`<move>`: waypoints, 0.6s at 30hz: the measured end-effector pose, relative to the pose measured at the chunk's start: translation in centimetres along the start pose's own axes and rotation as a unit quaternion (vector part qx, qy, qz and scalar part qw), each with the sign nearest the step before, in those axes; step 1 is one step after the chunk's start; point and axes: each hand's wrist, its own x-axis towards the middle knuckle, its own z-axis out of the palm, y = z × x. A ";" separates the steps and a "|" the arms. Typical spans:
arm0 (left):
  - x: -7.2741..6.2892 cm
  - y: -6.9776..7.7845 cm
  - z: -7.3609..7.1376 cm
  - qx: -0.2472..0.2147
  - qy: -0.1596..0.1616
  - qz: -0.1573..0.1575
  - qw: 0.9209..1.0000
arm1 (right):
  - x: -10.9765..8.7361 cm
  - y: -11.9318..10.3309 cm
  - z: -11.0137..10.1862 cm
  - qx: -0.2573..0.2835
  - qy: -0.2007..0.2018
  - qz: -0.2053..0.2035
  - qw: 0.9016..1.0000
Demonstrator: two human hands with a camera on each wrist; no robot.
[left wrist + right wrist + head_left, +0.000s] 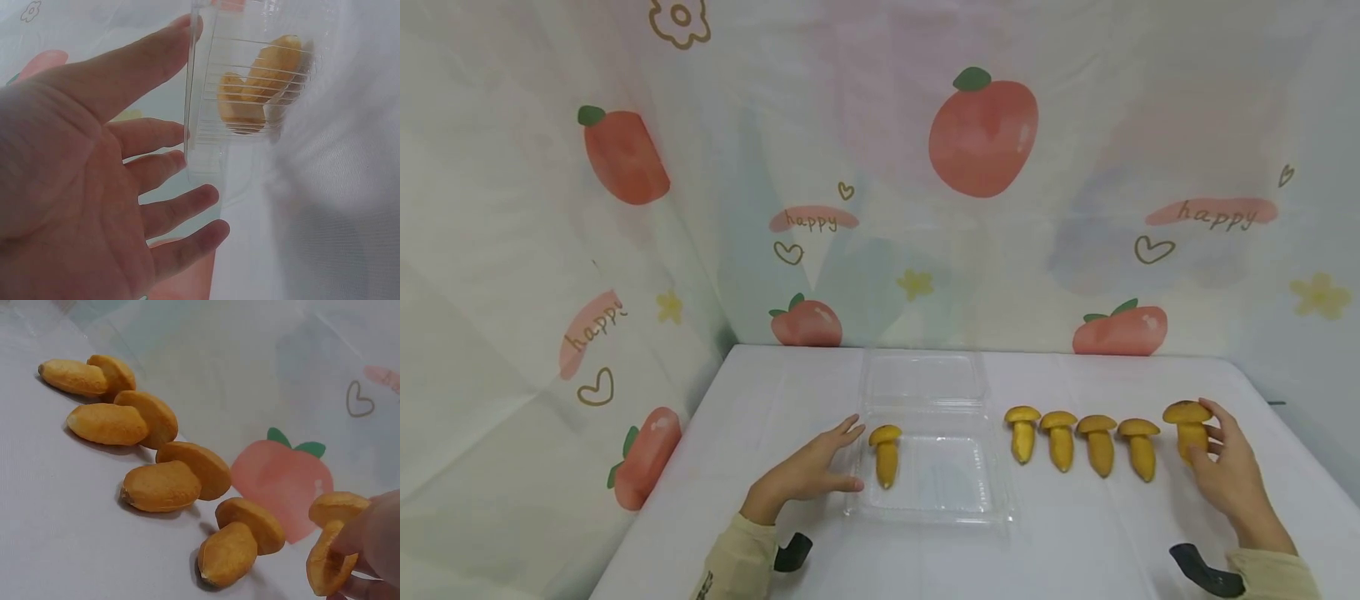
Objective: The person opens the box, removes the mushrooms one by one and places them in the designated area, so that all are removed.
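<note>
Both arms reach forward, well apart, with a beige sleeve over each forearm. The left forearm (pixel 737 557) slants up and inward to a bare wrist (pixel 763 504). The left hand (pixel 811 468) has its fingers (pixel 169 131) stretched out and spread, the thumb (pixel 128 74) extended well away from them; its palm (pixel 69 200) faces the left wrist view. The right forearm (pixel 1276 573) also leans inward. The right hand (pixel 1231 475) bends fingers and thumb in a pinching grip; its own wrist view shows only part of it.
</note>
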 end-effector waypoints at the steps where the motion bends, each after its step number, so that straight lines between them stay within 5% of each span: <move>1: 0.0 0.0 0.0 0.001 0.000 0.000 1.000 | 0.0 0.2 0.0 -0.003 -0.004 0.008 1.000; 18: 0.0 -0.4 -0.2 0.003 -0.001 0.000 1.000 | 0.8 2.6 -0.4 0.007 -0.108 0.078 0.991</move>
